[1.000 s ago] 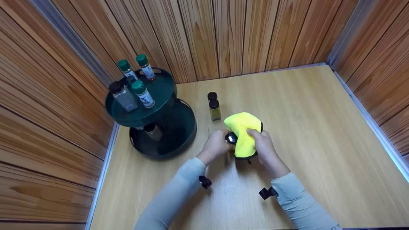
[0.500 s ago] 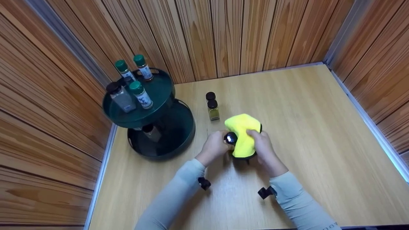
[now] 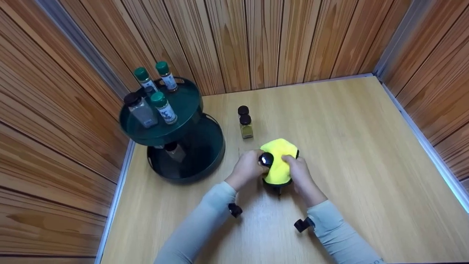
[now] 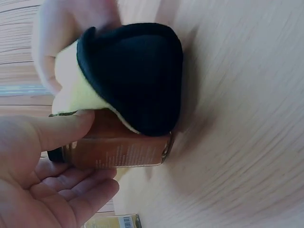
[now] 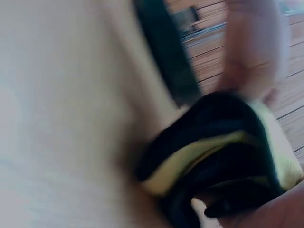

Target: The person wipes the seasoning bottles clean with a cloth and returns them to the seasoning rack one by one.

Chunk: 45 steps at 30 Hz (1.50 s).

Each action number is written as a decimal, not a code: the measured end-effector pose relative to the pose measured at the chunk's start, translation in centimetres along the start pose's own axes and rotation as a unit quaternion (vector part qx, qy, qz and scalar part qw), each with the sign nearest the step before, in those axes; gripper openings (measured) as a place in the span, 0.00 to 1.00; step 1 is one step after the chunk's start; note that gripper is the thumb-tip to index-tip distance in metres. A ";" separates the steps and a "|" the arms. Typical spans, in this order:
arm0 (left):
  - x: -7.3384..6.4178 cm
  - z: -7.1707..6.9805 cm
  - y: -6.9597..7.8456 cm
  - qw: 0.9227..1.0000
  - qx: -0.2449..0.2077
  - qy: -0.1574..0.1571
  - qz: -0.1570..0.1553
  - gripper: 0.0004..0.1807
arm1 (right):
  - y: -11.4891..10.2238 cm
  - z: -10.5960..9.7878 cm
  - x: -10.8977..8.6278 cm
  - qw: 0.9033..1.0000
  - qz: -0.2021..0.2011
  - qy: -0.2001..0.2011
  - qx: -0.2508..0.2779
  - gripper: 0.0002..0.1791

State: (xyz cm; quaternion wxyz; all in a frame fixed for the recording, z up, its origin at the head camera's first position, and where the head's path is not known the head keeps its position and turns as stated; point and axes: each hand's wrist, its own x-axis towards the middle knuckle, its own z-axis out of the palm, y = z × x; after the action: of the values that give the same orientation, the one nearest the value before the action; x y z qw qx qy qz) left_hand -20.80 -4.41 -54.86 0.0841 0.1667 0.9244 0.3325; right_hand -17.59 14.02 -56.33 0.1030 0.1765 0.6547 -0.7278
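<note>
My left hand grips a glass spice jar with reddish-brown contents. Its black cap points up at the head camera. In the left wrist view the thumb lies along the jar near the cap and the fingers are behind it. A yellow cloth with a dark edge and a dark underside is pinched by my right hand, thumb on top. The cloth lies against the jar's side and covers part of it. Blur and folds hide most right fingers in the right wrist view.
At the left stands a two-tier dark green turntable rack with several spice jars on top and a dark-capped jar below. Two black-capped jars stand on the table beyond my hands. Wood-panelled walls border the table.
My right hand and the cloth have moved slightly toward me along the jar, and the cloth's far edge sits lower. The left hand keeps its hold, nearly still.
</note>
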 end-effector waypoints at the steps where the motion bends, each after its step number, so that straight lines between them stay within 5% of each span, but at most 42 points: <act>1: 0.0 0.0 0.1 1.000 -0.001 -0.003 -0.004 0.15 | -0.5 -0.1 -0.2 1.000 -0.009 -0.002 0.005 0.16; 7: -0.1 -0.2 0.4 1.000 -0.009 -0.010 -0.025 0.20 | -2.3 -0.1 -1.0 0.998 -0.050 -0.021 0.042 0.16; 16: 0.0 -0.1 0.3 1.000 -0.002 -0.017 -0.022 0.14 | -0.1 0.3 -0.1 1.000 0.014 0.001 -0.011 0.16; 24: -0.2 -0.2 0.4 1.000 0.013 0.001 -0.009 0.17 | -3.6 0.2 -1.4 0.999 -0.048 -0.015 0.004 0.14; 33: -0.2 -0.2 0.2 1.000 -0.006 -0.007 -0.014 0.12 | 0.9 0.2 0.4 1.000 0.008 0.014 -0.016 0.16; 40: -0.1 0.1 0.6 0.999 -0.010 -0.022 -0.038 0.18 | -2.0 -0.2 -1.4 0.999 -0.040 0.006 0.013 0.15; 45: -0.1 -0.1 0.5 1.000 0.010 -0.013 -0.025 0.16 | -0.7 0.3 -0.9 0.999 -0.049 0.022 0.011 0.13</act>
State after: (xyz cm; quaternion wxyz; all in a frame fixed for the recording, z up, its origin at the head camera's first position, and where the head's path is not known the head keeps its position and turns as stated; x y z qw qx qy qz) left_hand -20.58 -4.17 -54.51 0.1027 0.1490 0.9302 0.3192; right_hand -17.03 13.74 -55.26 0.0512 0.1616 0.6568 -0.7348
